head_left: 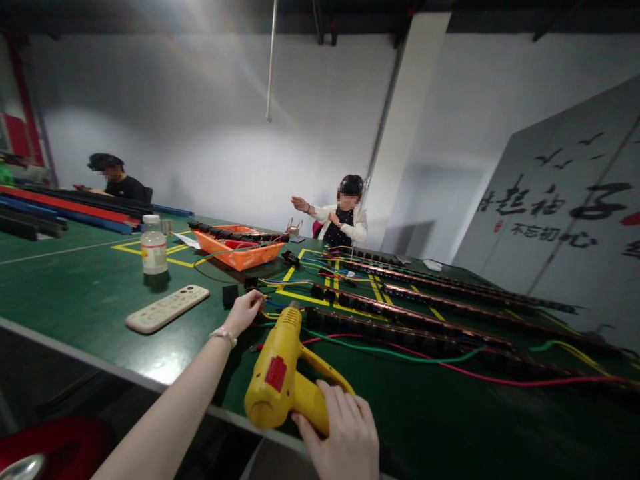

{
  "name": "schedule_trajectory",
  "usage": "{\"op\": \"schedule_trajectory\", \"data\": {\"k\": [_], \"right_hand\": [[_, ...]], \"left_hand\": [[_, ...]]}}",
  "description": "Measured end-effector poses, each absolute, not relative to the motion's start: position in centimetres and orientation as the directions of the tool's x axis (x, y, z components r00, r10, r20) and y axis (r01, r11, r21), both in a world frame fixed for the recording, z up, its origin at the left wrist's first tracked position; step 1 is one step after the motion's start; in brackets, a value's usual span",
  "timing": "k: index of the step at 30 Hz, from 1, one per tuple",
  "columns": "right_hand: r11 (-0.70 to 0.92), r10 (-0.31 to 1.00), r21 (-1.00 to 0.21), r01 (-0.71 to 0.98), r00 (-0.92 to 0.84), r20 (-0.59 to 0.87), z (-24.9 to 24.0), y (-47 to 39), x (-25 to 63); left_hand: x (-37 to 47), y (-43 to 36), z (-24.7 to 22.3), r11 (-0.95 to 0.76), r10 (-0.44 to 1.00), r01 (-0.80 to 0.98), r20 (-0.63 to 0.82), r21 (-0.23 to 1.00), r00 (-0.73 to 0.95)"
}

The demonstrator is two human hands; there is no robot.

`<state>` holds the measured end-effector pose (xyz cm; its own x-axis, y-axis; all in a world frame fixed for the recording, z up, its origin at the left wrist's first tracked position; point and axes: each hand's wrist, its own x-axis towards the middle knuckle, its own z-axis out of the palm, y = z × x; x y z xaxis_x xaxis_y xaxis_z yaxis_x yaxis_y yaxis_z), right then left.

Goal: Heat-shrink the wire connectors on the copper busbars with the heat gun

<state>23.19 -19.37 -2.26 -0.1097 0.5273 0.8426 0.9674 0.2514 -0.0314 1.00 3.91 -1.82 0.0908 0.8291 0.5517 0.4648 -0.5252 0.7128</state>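
My right hand (343, 430) grips the handle of a yellow heat gun (280, 377) with a red label, its nozzle pointing away over the green table (85, 293). My left hand (245, 310) reaches forward past the nozzle and pinches something small among coloured wires (380, 350) beside a small black block (230, 295); what it pinches is too small to make out. Long dark strips with copper bars (410, 320) run to the right from there.
A white remote control (167, 308) and a clear bottle (153, 245) stand at the left. An orange tray (240, 250) holds dark parts farther back. One person sits at the table's far side with an arm raised, another at the far left.
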Motion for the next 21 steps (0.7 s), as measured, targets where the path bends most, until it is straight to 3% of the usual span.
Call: {"op": "schedule_trajectory", "data": {"k": [4, 10, 21], "right_hand": [[0.213, 0.533, 0.036, 0.976, -0.147, 0.833, -3.1, -19.6, 24.1], [0.148, 0.550, -0.046, 0.988, -0.043, 0.834, -4.0, -20.1, 23.9], [0.161, 0.508, -0.029, 0.986, -0.058, 0.860, -4.3, -19.9, 22.5]], "left_hand": [[1.0, 4.1, -1.9, -0.527, 0.819, 0.502, 0.568, 0.685, 0.085], [1.1, 4.4, -2.2, -0.546, 0.804, 0.513, 0.585, 0.662, 0.101], [1.3, 4.2, -2.1, -0.534, 0.812, 0.533, 0.575, 0.656, 0.106]]}}
